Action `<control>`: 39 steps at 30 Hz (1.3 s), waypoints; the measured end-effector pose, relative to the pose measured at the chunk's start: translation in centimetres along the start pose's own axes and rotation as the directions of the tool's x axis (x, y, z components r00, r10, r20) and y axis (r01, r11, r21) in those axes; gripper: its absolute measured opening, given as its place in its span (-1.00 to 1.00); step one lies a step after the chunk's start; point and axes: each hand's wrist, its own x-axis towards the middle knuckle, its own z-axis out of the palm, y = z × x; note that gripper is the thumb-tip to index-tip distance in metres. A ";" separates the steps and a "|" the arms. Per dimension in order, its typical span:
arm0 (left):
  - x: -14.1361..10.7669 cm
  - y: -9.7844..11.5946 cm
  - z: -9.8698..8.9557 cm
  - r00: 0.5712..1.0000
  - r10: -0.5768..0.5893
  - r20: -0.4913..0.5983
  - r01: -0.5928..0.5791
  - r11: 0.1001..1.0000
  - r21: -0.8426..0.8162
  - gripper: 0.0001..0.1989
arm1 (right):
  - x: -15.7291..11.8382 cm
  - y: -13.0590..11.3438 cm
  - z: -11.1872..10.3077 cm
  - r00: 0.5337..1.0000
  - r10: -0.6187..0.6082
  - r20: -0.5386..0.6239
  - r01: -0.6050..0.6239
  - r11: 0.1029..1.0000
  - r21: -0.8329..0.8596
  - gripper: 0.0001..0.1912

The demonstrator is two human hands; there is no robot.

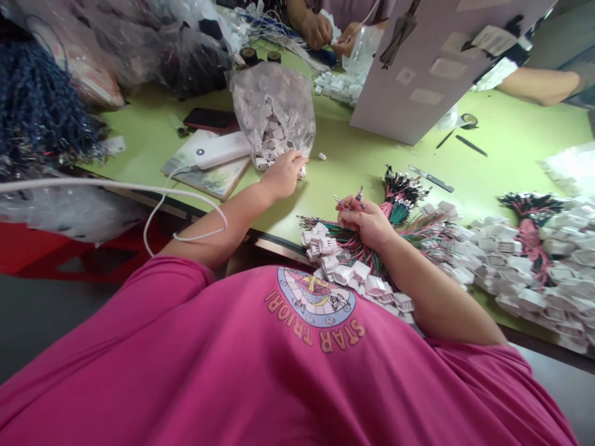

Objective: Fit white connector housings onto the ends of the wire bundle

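Observation:
My left hand [284, 173] reaches to the mouth of a clear plastic bag [274, 93] that holds small white connector housings [272, 144]. Its fingers are bent over some of the housings, and whether it grips one is hidden. One loose housing [322, 156] lies just right of the bag. In my right hand [365, 222] are several thin wires with metal terminals [357, 197] at their tips, pinched between the fingers. Under and around that hand spread bundles of pink and green wires [400, 214] fitted with white connectors [344, 274].
A phone [211, 119] and a white power bank [223, 150] on a booklet lie left of the bag. A white cable crosses my left arm. A grey upright panel [404, 74] stands behind; a utility knife [431, 178] lies right. Another person's hands [325, 32] work across the table.

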 end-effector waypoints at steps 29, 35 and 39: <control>-3.9 6.6 0.4 0.891 -0.100 0.442 0.453 0.215 -0.865 -0.47 | -1.4 -0.3 0.9 0.920 -0.377 -0.102 0.211 0.699 -0.683 -0.73; -4.0 6.6 0.7 0.894 -0.139 0.427 0.448 0.208 -0.870 -0.46 | -1.3 -0.2 0.9 0.900 -0.424 -0.096 0.226 0.644 -0.731 -0.69; -4.1 6.9 0.5 0.903 -0.153 0.402 0.430 0.305 -0.850 -0.51 | -1.3 -0.1 1.0 0.908 -0.409 -0.085 0.216 0.634 -0.743 -0.71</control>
